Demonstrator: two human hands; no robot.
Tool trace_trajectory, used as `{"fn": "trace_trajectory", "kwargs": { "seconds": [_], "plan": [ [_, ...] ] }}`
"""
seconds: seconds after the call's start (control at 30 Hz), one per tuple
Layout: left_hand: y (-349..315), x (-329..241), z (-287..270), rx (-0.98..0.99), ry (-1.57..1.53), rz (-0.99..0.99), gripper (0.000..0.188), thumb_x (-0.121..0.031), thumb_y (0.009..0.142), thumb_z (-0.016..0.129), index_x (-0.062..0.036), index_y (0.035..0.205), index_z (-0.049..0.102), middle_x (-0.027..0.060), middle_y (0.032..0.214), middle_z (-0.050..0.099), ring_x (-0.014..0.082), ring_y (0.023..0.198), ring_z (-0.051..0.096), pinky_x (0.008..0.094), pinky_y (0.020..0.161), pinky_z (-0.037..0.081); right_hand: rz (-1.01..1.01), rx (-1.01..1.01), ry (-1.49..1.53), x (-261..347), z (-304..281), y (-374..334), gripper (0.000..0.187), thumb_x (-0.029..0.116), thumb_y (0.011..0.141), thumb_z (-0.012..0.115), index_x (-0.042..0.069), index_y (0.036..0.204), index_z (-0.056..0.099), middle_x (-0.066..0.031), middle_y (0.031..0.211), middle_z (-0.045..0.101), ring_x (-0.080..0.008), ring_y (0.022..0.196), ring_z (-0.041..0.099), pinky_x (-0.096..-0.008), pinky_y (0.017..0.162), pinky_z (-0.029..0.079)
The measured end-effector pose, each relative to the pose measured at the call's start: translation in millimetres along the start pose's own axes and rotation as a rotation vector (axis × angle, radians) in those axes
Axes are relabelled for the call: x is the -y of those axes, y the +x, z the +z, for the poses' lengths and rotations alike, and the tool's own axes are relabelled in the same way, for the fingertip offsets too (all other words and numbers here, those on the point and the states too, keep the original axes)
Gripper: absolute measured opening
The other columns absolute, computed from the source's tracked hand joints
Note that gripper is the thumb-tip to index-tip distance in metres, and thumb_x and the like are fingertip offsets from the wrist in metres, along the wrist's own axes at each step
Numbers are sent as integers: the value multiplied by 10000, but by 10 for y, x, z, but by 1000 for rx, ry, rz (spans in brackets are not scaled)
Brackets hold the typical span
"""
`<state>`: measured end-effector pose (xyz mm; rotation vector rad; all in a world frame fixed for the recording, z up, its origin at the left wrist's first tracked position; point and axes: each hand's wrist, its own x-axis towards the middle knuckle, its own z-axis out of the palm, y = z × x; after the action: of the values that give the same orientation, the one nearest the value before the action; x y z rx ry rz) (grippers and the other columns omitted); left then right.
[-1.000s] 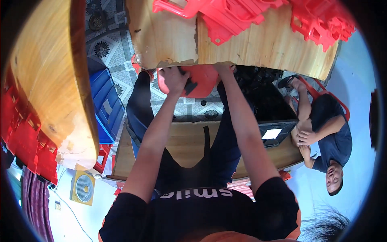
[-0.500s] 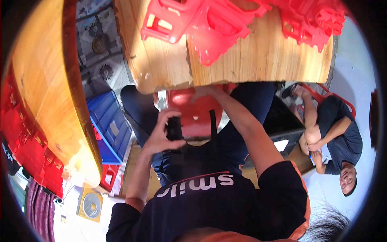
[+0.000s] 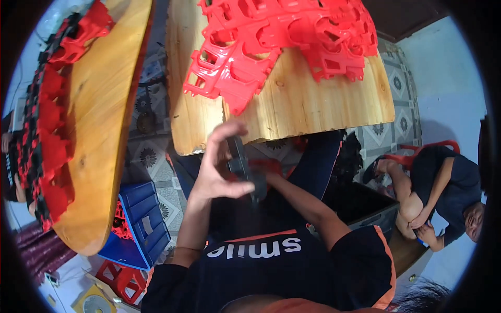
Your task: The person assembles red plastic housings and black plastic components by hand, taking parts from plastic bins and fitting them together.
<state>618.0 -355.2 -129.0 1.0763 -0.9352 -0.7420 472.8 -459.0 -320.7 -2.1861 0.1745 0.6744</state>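
My left hand [image 3: 213, 172] grips a black plastic part [image 3: 241, 166] in front of my lap, seen nearly edge-on. The thumb bears on its lower end and the fingers curl over its upper end. Just right of that part, low between my legs, is my right hand [image 3: 270, 172]; its fingers are dim and largely covered by the black part, so I cannot tell what they hold. Ahead on the wooden table [image 3: 302, 112], red moulded plastic frames [image 3: 232, 65] with square openings lie in a heap.
At the left, a second wooden board [image 3: 104, 130] has red and black pieces [image 3: 55, 141] along its far side. Below it stands a blue crate [image 3: 146, 224] holding red pieces. A black bin [image 3: 365, 203] is right of my legs, near a person seated on a red chair [image 3: 412, 148].
My view has shifted, bringing more of the red frames into sight. The black part has turned edge-on in my left hand. My right hand has drawn down from near the table edge.
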Motion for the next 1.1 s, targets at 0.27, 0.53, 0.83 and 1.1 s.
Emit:
{"fn": "trace_trajectory", "kwargs": {
  "seconds": [0.27, 0.53, 0.83, 1.1],
  "plan": [
    [128, -140, 147, -237, -330, 184, 1008, -166, 582, 863, -228, 1404, 283, 171, 1486, 269, 365, 1352, 343, 485, 1101, 318, -312, -347, 1634, 1001, -941, -856, 345, 215, 990, 499, -30, 1231, 537, -117, 1090, 631, -209, 944, 651, -340, 816, 541],
    [-258, -285, 47, -320, -534, 119, 1042, -278, 744, 757, -220, 1526, 71, 147, 1511, 251, 355, 1359, 337, 503, 1103, 328, -531, -850, 1031, 1795, -970, -855, 631, 43, 836, 717, -23, 1385, 412, -47, 1118, 591, -111, 1074, 556, -269, 881, 468],
    [-320, -338, 54, -220, -535, -112, 773, -161, 880, 682, -64, 1495, 225, 113, 1335, 491, 204, 1144, 543, 347, 939, 473, -458, -986, 149, 2028, -929, -1139, 687, 28, 796, 680, -2, 1412, 378, -167, 1242, 579, -280, 1036, 622, -337, 888, 494],
    [126, -306, 262, -357, -688, -183, 379, -197, 901, 527, -71, 1253, 463, 79, 1135, 583, 218, 983, 634, 394, 817, 563, -516, -1258, 4, 1599, -1474, -1346, 696, 196, 754, 794, 28, 1354, 485, -180, 1181, 618, -286, 1031, 624, -378, 911, 472]
  ]
}}
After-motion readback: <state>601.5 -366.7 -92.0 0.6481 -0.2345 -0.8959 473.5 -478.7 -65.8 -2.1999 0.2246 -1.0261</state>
